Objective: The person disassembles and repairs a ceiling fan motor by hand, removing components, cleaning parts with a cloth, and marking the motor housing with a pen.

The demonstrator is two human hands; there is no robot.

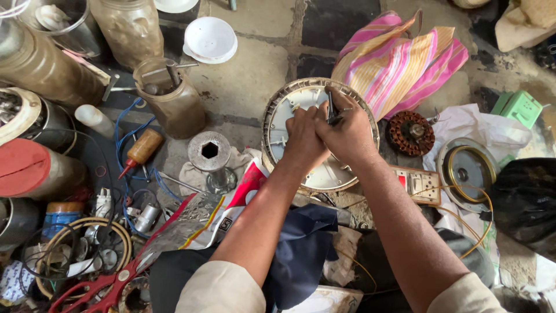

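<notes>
The round cover (324, 174), white inside with a ribbed rim, lies on the stone floor (249, 81) near the middle of the view, just in front of your knees. You have both hands on it. Your left hand (304, 136) rests on the upper middle of the cover with its fingers curled shut; what they grip, if anything, cannot be told, since the right hand overlaps them. Your right hand (347, 133) presses against the left and is closed on a dark metal tool (331, 107), whose tip stands up above your knuckles, over the upper part of the cover.

Around the cover:
- A striped pink and yellow cloth (399, 64) lies beyond it, to the right, touching its far rim.
- A copper-wound coil disc (410, 133) sits just right of your right hand.
- A cream switch board (418, 184) lies beside your right forearm.
- A second round metal cover (466, 171) rests on white plastic farther right.
- A metal stand with a hexagonal hole (209, 152) is left of the cover.
- A brown jar of tools (171, 95) stands farther left.
- Red scissors (98, 290) lie at the bottom left corner of the view.
</notes>
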